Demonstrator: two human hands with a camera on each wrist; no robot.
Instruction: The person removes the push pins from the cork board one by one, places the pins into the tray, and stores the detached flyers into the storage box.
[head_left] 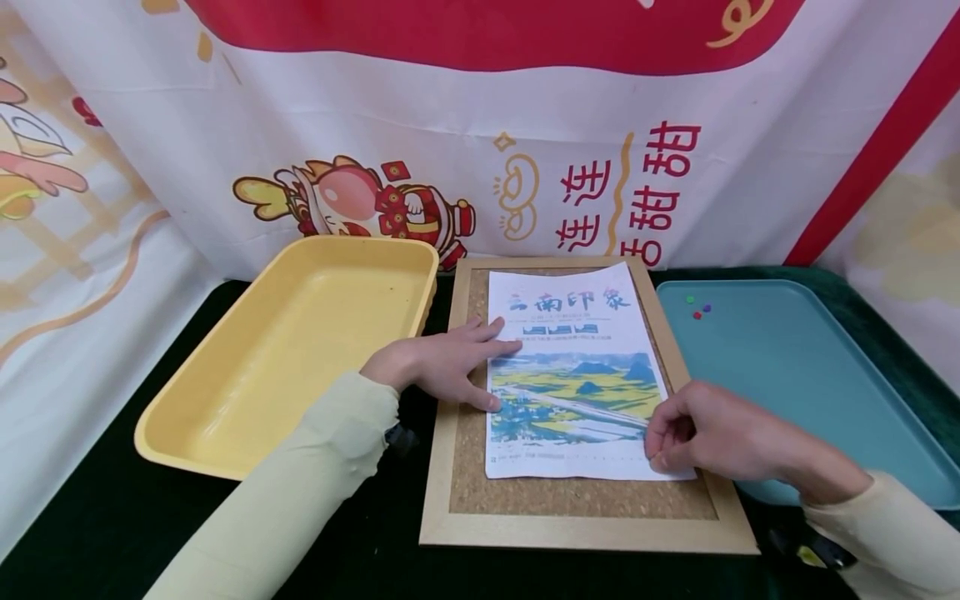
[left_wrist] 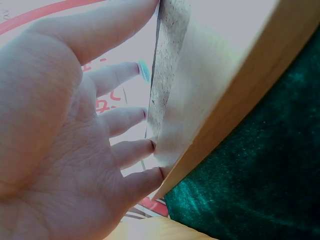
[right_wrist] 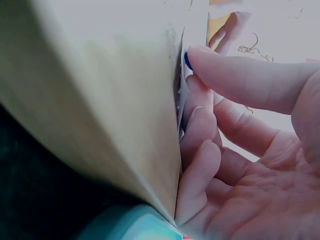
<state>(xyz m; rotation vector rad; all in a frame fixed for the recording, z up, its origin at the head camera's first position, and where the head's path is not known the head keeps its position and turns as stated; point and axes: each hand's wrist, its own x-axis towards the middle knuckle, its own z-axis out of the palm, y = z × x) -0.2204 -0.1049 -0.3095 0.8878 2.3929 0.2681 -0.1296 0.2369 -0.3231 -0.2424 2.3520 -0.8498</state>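
Observation:
A printed sheet [head_left: 573, 308] with a blue and yellow landscape lies on a wood-framed cork board [head_left: 585, 500]. My left hand [head_left: 457, 362] spreads its fingers over the sheet's left edge, fingertips resting on the paper. In the left wrist view its straight fingers [left_wrist: 125, 122] reach across the frame to the board. At the sheet's lower right corner, my right hand [head_left: 712, 429] curls its fingers. A small blue thumbtack [right_wrist: 188, 61] shows at the tip of the right thumb, held close against the paper. Near those fingertips the paper's edge [right_wrist: 184, 100] stands slightly off the board.
To the left is a deep yellow tray [head_left: 300, 325]. A flat blue-green tray [head_left: 795, 375] lies to the right, with several small coloured tacks [head_left: 697, 315] near its far left corner. Dark green cloth [head_left: 97, 517] covers the table, and a printed white curtain [head_left: 450, 108] hangs behind.

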